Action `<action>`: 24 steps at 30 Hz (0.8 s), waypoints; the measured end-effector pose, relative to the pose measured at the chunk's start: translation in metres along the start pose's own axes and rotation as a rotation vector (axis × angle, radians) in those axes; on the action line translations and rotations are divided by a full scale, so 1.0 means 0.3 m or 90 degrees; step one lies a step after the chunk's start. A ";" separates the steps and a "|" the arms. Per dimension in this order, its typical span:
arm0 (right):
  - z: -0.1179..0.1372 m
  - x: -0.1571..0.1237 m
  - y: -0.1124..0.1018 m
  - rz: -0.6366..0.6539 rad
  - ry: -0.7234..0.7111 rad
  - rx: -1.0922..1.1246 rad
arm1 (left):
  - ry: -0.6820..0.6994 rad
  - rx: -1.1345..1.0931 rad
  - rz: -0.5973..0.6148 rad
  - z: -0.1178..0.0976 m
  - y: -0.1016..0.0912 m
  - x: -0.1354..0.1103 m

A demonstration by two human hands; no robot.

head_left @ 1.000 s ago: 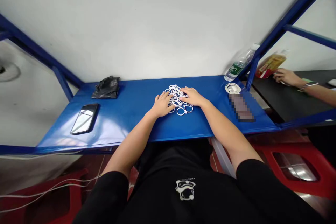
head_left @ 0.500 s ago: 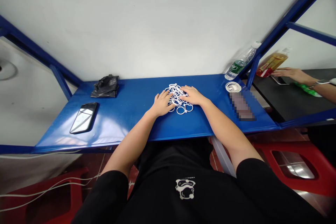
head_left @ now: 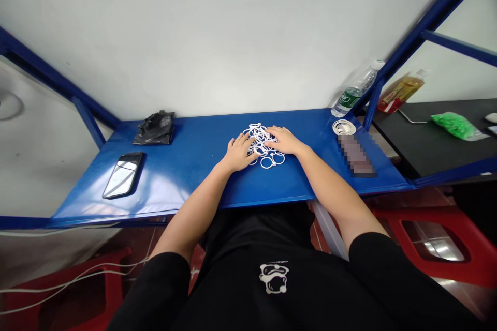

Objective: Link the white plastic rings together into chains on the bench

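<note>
Plain workshop: blue metal workbench (head_left: 186, 165), red plastic stools (head_left: 435, 240).

White rings (head_left: 263, 146) – blue table (head_left: 186, 165) – black phone (head_left: 122, 181).

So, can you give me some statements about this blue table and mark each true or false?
The left hand and right hand lie flat on a pile of white rings. True.
The phone lies to the right of the hands. False: it lies to their left on the blue table.
A plastic bottle leans at the table's far right corner. True.
The crumpled black bag sits at the near edge. False: it sits at the back, by the wall.
</note>
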State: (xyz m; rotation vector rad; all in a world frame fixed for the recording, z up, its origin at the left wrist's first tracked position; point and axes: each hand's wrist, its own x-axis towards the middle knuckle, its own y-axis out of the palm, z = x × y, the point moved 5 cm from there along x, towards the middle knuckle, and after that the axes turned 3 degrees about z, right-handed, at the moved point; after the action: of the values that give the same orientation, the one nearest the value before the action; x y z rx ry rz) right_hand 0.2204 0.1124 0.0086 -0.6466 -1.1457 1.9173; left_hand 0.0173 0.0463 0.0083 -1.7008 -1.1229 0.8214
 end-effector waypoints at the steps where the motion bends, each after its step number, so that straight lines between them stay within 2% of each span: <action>1: -0.001 0.001 0.000 0.000 0.000 0.000 | -0.001 -0.001 0.001 0.000 -0.001 0.000; 24: -0.006 0.001 0.000 -0.004 -0.006 0.003 | 0.005 0.000 0.004 -0.004 -0.004 -0.002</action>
State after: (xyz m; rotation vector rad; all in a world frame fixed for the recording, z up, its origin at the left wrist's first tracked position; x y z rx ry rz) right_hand 0.2215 0.1134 0.0078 -0.6306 -1.1475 1.9195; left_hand 0.0176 0.0455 0.0100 -1.7069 -1.1121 0.8191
